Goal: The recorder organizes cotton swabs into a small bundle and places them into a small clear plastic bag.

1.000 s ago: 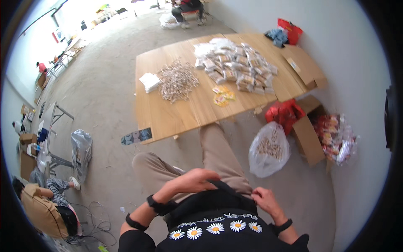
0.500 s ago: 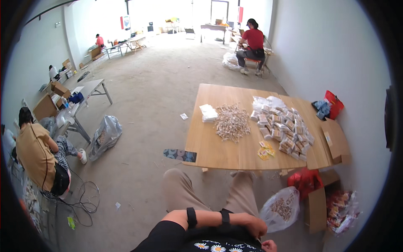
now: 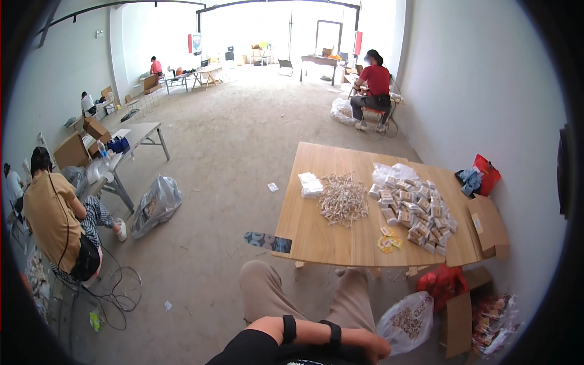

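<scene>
My left forearm, with two black bands around it, lies across my lap at the lower edge. At its end my left hand [image 3: 375, 347] is bent downward, its fingers hidden, so I cannot tell what it holds. My right hand is out of the picture. Closest to my left hand is a clear plastic bag [image 3: 409, 322] of small brownish pieces on the floor. Ahead, a wooden table [image 3: 313, 243] bears a loose heap of short pale sticks [image 3: 342, 199], a stack of white packets [image 3: 311, 185], a mound of small wrapped packs [image 3: 420, 210] and some yellow cards [image 3: 390, 240].
A patterned dark strip [image 3: 267, 241] juts from the table's left corner. Cardboard boxes [image 3: 486, 225] and red bags [image 3: 442, 283] crowd the right. A seated person [image 3: 55, 213] is at left by a grey bag [image 3: 157, 205] and cables [image 3: 118, 292]; another person [image 3: 375, 85] sits farther off.
The view has tilted up, so the table and room appear lower. My left hand has sunk toward the lower edge, and the fingers of my right hand have left the picture.
</scene>
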Tool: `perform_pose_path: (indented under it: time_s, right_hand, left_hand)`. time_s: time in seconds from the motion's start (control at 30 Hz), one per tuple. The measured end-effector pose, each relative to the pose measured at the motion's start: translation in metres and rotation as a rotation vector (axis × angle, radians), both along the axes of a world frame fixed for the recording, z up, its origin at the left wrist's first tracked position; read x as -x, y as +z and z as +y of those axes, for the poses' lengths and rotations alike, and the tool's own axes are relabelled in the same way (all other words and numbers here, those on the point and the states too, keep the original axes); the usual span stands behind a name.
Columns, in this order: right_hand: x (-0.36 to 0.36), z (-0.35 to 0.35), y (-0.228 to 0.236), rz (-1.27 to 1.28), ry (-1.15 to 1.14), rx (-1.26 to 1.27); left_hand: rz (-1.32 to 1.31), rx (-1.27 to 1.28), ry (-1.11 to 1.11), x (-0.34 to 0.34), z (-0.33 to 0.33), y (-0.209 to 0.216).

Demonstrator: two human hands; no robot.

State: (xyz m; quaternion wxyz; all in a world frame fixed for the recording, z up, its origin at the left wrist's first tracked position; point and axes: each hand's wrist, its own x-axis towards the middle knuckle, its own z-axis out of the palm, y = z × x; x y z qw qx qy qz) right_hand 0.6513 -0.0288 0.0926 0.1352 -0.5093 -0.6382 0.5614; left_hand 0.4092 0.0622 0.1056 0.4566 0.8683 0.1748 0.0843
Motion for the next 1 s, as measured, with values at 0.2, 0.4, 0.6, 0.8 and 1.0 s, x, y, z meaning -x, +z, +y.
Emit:
perform_pose_path:
  time_s: [0.2, 0.4, 0.6, 0.8, 1.0]
  right_hand:
    - [0.001, 0.003, 0.003, 0.013, -0.002, -0.025]
    - [0.014, 0.01, 0.005, 0.111, -0.076, -0.042]
    - [0.039, 0.014, 0.059, 0.134, -0.155, 0.095]
    - [0.044, -0.007, 0.104, 0.166, -0.26, 0.207]
    - [0.031, -0.006, 0.097, 0.307, -0.03, 0.466]
  left_hand:
    - [-0.033, -0.032, -0.06, -0.003, 0.002, 0.002]
    - [-0.114, -0.037, -0.099, 0.001, 0.004, 0.005]
    - [-0.125, 0.02, -0.124, 0.006, 0.0, 0.037]
    - [-0.181, 0.048, -0.082, -0.02, 0.018, -0.019]
    - [-0.103, 0.049, -0.071, -0.011, 0.01, -0.02]
